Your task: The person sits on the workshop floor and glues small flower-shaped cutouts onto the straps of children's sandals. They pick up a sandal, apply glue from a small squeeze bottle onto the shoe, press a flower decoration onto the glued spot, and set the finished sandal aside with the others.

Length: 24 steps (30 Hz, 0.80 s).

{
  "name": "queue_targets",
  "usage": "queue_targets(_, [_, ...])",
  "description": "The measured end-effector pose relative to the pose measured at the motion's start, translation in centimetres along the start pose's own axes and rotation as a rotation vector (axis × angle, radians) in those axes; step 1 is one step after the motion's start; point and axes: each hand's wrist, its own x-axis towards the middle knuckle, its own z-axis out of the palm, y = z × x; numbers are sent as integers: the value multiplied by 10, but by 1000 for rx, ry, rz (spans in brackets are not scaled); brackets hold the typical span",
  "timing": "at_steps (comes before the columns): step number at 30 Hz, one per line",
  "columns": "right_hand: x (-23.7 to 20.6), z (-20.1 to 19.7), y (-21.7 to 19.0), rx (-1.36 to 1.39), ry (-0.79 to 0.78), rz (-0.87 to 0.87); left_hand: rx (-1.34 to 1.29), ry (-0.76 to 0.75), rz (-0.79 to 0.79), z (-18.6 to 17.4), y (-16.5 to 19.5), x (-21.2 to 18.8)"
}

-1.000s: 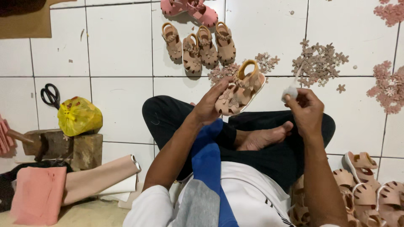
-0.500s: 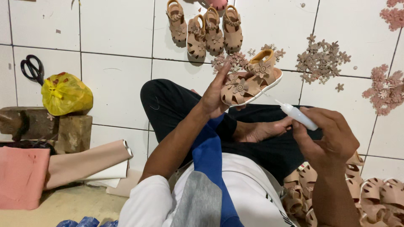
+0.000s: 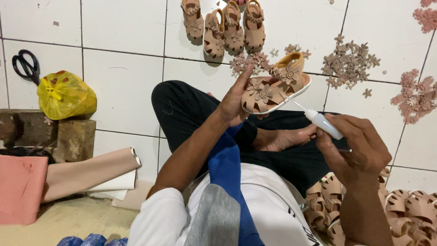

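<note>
Sandal: a small tan child's sandal (image 3: 277, 89) with flower trims, held up over the lap, sole angled down to the right.
Left hand: the left hand (image 3: 236, 98) grips the sandal's toe end, fingers closed around it.
Right hand: the right hand (image 3: 355, 148) is wrapped around a small white glue bottle (image 3: 324, 124); its thin nozzle points up-left and sits at the sandal's sole edge – touching or just short of it, I cannot tell.
Step in hand: it looks like glue going on beside the flower trims – a judgement from the nozzle's aim.
Next move: likely calls for a steady squeeze and holding the sandal still, then a loose flower pressed on.
Beyond the left hand: scattered tan flower pieces (image 3: 348, 64) on the tiled floor (image 3: 123, 86), and three more sandals (image 3: 225, 27) further out.
Below the right hand: a heap of sandal straps (image 3: 409, 214).
Far left of the hands: a yellow bag (image 3: 66, 93), black scissors (image 3: 26, 66), rolled tan material (image 3: 91, 173).
</note>
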Motion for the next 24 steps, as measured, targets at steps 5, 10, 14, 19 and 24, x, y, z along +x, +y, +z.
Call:
queue_targets(5, [-3, -3, -5, -41, -18, 28, -14, 51, -47, 1, 0, 0])
queue_targets(10, [-2, -5, -4, -48, -32, 16, 15, 1, -15, 1, -2, -1])
queue_targets(14, [-2, -3, -2, -19, -19, 1, 7, -50, -15, 2, -1, -3])
queue_targets(19, [-5, -5, -1, -59, -32, -12, 35, -18, -9, 4, -2, -2])
queue_targets(24, [-7, -5, 2, -20, 7, -24, 10, -11, -11, 4, -3, -2])
